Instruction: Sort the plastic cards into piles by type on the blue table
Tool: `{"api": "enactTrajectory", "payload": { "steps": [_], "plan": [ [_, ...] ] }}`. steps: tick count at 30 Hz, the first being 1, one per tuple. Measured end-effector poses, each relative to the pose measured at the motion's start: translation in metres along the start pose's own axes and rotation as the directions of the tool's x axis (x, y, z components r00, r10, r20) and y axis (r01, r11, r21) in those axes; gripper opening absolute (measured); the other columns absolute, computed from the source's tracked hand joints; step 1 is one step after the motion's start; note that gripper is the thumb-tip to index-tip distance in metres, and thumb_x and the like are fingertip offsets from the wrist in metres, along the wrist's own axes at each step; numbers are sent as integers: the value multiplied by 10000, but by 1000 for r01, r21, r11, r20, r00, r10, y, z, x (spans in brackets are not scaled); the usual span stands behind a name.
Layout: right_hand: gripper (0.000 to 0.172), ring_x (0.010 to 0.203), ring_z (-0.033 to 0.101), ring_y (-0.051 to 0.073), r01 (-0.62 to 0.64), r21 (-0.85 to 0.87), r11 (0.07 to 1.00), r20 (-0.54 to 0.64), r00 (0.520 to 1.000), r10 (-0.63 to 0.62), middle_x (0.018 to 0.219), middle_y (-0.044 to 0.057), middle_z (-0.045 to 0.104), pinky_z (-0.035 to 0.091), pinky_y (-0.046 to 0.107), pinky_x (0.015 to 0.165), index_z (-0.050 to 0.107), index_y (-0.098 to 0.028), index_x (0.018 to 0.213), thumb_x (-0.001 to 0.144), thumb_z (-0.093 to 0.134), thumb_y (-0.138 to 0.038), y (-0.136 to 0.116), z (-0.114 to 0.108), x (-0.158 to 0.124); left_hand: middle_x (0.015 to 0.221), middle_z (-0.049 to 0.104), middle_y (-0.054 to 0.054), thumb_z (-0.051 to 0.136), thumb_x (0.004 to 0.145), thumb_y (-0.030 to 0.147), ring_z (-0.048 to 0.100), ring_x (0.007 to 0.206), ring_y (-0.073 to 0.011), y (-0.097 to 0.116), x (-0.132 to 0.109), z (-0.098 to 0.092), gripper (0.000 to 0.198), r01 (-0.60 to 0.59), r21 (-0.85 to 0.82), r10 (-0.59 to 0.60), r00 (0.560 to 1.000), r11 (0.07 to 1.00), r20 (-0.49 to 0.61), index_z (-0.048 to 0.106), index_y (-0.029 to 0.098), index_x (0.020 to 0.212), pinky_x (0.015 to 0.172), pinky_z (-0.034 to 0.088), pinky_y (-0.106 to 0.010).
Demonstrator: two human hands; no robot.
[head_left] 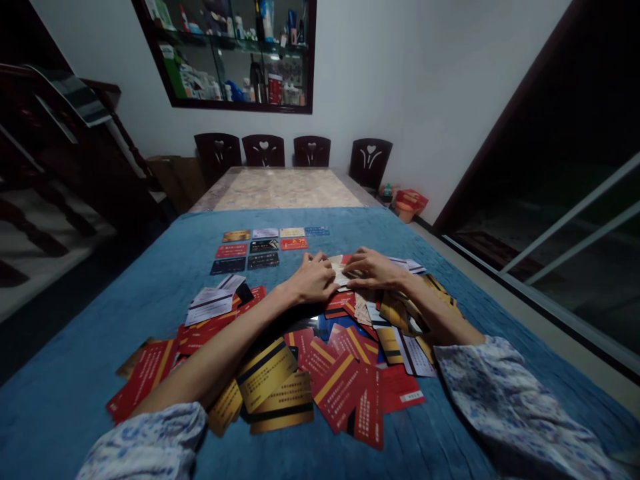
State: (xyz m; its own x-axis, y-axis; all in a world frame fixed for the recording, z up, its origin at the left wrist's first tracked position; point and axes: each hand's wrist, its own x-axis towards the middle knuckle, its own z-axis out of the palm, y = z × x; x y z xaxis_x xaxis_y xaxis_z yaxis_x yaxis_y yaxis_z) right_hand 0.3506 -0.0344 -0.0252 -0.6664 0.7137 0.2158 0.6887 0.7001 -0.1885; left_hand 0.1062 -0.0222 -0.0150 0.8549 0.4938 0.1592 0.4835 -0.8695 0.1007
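Observation:
A cream card [341,272] lies between my two hands at the far side of a loose pile of cards. My left hand [313,277] has its fingers bent and closed at the card's left edge. From the right, my right hand [374,269] closes on the same card, fingers above and thumb nearer me. Under and around my forearms spread red cards [336,392], gold cards [267,375], and white cards [210,305] with dark stripes. Blue cards [325,327] show in the shadow below my hands.
Beyond the pile, single cards lie in rows, among them a black card [263,260] and a red card [295,244]. A blue cloth [165,267] covers the near table; the bare tabletop [295,187] continues behind. Dark chairs [263,150] stand at the far end.

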Motion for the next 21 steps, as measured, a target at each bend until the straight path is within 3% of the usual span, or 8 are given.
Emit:
{"api": "enactTrajectory", "payload": {
  "steps": [5, 12, 21],
  "plan": [
    [426, 944, 620, 241, 61, 26, 998, -28, 998, -60, 1023, 111, 777, 466, 384, 864, 793, -197, 1080, 961, 578, -545, 1, -2, 0, 1030, 725, -125, 605, 907, 318, 504, 1170, -307, -1, 0, -1, 218, 6, -15, -6, 1000, 1000, -8, 720, 151, 829, 964, 351, -501],
    [364, 830, 632, 218, 13, 73, 997, -154, 988, -2, 889, 106, 770, 494, 334, 759, 801, -204, 977, 998, 530, -446, 3, 0, -4, 962, 735, -113, 522, 909, 181, 562, 1058, -273, -5, 2, -4, 230, 34, -33, -37, 996, 999, -79, 752, 162, 911, 899, 400, -437],
    [295, 849, 664, 212, -108, 52, 993, -246, 962, 118, 956, 107, 729, 518, 331, 795, 751, -204, 1144, 935, 546, -246, 6, 7, -4, 1029, 730, -117, 463, 929, 136, 585, 1028, -265, -13, 5, 1, 309, 121, -86, -132, 982, 989, -133, 752, 171, 1035, 900, 466, -415]
  ]
}}
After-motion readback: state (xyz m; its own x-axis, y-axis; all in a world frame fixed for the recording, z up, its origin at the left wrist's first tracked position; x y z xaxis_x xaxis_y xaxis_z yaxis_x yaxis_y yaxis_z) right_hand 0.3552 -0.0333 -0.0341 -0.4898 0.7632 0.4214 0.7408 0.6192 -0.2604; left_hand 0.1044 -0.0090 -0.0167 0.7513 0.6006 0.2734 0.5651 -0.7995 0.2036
